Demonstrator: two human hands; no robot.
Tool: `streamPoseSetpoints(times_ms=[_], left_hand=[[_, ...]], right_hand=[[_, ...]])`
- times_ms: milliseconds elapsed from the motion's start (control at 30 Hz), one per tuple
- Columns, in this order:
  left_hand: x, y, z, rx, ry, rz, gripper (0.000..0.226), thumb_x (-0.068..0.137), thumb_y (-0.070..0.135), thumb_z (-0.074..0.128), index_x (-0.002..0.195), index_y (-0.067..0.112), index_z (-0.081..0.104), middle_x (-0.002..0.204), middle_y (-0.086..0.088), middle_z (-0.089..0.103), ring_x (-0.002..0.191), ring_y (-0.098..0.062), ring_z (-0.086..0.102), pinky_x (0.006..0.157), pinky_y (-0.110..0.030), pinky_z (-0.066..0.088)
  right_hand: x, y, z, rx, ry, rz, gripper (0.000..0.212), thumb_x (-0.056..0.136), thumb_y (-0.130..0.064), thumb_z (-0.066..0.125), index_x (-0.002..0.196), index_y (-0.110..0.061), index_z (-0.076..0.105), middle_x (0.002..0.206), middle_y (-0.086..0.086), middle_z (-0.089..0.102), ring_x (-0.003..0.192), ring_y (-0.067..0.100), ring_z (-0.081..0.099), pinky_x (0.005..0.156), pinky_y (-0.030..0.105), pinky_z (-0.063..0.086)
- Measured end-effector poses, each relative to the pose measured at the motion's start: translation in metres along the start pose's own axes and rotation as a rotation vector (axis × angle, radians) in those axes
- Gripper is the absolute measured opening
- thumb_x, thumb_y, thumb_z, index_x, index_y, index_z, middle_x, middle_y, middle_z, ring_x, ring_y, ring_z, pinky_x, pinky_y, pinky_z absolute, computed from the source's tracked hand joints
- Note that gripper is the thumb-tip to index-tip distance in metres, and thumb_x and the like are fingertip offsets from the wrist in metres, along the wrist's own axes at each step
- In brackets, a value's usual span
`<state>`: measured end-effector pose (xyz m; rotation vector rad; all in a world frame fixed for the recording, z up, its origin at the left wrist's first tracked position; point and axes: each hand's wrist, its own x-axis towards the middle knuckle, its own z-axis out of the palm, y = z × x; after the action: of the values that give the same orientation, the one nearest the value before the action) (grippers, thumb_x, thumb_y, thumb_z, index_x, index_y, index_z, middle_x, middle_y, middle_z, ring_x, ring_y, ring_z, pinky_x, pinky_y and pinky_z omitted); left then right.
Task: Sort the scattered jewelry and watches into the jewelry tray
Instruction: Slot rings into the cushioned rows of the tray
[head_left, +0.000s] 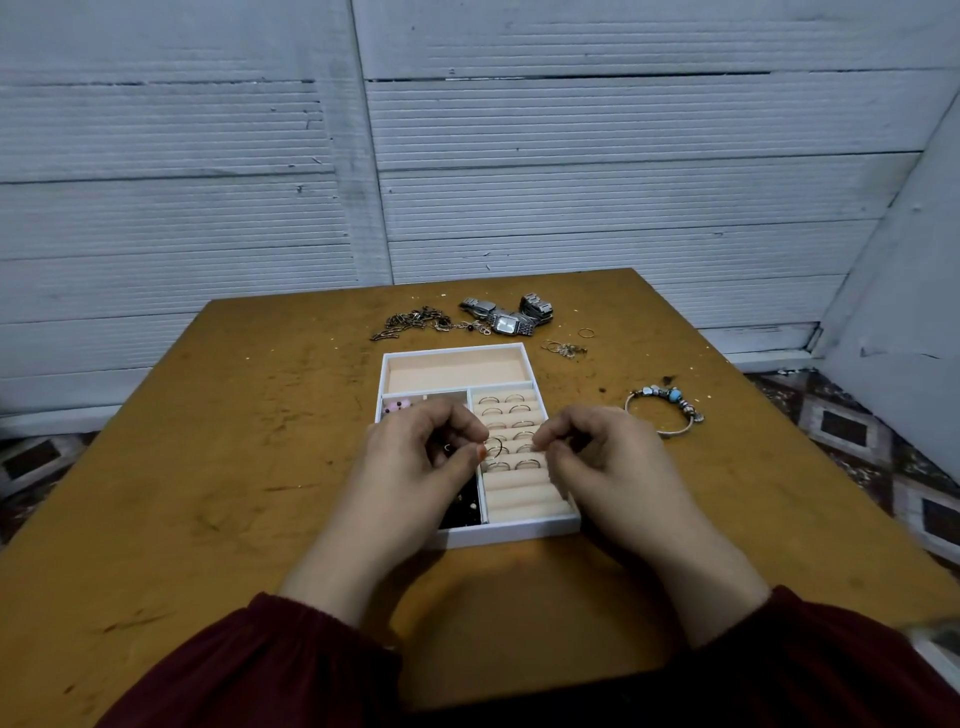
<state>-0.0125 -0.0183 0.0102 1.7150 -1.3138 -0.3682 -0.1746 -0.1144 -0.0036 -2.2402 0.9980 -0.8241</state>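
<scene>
The white jewelry tray (524, 532) lies mid-table, with a bare peach compartment at the back, ring rolls on the right holding several rings, and a dark compartment on the left. My left hand (415, 457) hovers over the tray and pinches a thin ring (497, 448) between thumb and forefinger. My right hand (597, 457) is over the ring rolls with curled fingers; whether they hold anything cannot be seen. Behind the tray lie silver watches (511, 316), a tangle of chains (421, 322), loose rings (563, 347) and, to the right, a beaded bracelet (665, 410).
The worn ochre table (234, 441) stands against a white panelled wall (467, 156). Patterned floor shows past both side edges. Dark red sleeves cover my forearms near the front edge.
</scene>
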Motion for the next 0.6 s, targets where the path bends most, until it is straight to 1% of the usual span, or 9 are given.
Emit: streamPoseSetpoints(times_ms=[67,133,167,233,300,367,467,600], left_hand=[[0.000,0.000,-0.001,0.013,-0.006,0.002,0.018,0.081,0.008,0.072,0.077,0.025,0.067,0.064,0.016,0.062,0.054,-0.002,0.049,0.051,-0.011,0.039],[-0.001,0.000,-0.001,0.040,-0.020,0.008,0.018,0.080,0.009,0.072,0.076,0.026,0.067,0.070,0.016,0.063,0.057,-0.002,0.050,0.052,-0.011,0.040],[-0.001,0.000,0.000,0.054,-0.028,0.011,0.018,0.080,0.010,0.073,0.076,0.026,0.067,0.073,0.019,0.063,0.059,-0.003,0.051,0.053,-0.011,0.040],[-0.001,-0.001,0.001,0.077,-0.042,0.015,0.017,0.080,0.013,0.074,0.077,0.027,0.067,0.074,0.021,0.064,0.061,-0.005,0.054,0.055,-0.012,0.041],[-0.001,0.000,0.001,0.110,-0.057,0.024,0.015,0.081,0.015,0.073,0.079,0.028,0.067,0.073,0.019,0.065,0.067,-0.007,0.059,0.060,-0.017,0.046],[-0.003,0.002,0.002,0.148,-0.070,0.032,0.012,0.082,0.016,0.072,0.080,0.028,0.068,0.071,0.016,0.066,0.073,-0.005,0.059,0.064,-0.017,0.047],[-0.005,0.006,0.002,0.212,-0.072,0.055,0.010,0.083,0.017,0.070,0.083,0.028,0.068,0.073,0.021,0.063,0.078,0.005,0.056,0.061,-0.009,0.040],[-0.006,0.006,0.002,0.240,-0.088,0.064,0.009,0.084,0.018,0.069,0.083,0.027,0.069,0.071,0.024,0.059,0.072,0.014,0.051,0.057,-0.007,0.035]], right_hand=[[0.001,0.003,-0.002,-0.069,0.068,0.005,0.022,0.086,-0.008,0.056,0.091,-0.025,0.069,0.084,-0.021,0.059,0.087,0.008,0.053,0.068,0.016,0.033],[0.003,0.008,-0.002,-0.181,0.070,-0.002,0.030,0.087,-0.002,0.051,0.103,-0.020,0.069,0.097,-0.011,0.063,0.098,0.013,0.054,0.070,0.014,0.028],[0.004,0.011,-0.002,-0.217,0.053,-0.002,0.034,0.087,0.001,0.049,0.110,-0.017,0.067,0.107,-0.005,0.065,0.105,0.016,0.054,0.075,0.012,0.028],[0.006,0.018,0.003,-0.259,-0.005,0.000,0.041,0.088,0.003,0.047,0.122,-0.014,0.062,0.123,0.003,0.062,0.118,0.019,0.052,0.087,0.010,0.027],[0.007,0.022,0.009,-0.296,-0.087,-0.004,0.046,0.091,0.001,0.044,0.134,-0.014,0.053,0.138,0.005,0.053,0.133,0.019,0.042,0.102,0.012,0.021],[0.009,0.024,0.013,-0.332,-0.156,-0.006,0.047,0.095,-0.003,0.041,0.141,-0.015,0.044,0.148,0.003,0.042,0.141,0.018,0.029,0.109,0.015,0.013],[0.011,0.026,0.014,-0.372,-0.179,-0.006,0.047,0.098,-0.009,0.039,0.144,-0.018,0.039,0.152,0.001,0.035,0.144,0.016,0.022,0.113,0.020,0.013],[0.010,0.026,0.015,-0.389,-0.187,-0.019,0.046,0.098,-0.012,0.039,0.143,-0.022,0.041,0.153,0.000,0.034,0.144,0.016,0.022,0.115,0.024,0.013]])
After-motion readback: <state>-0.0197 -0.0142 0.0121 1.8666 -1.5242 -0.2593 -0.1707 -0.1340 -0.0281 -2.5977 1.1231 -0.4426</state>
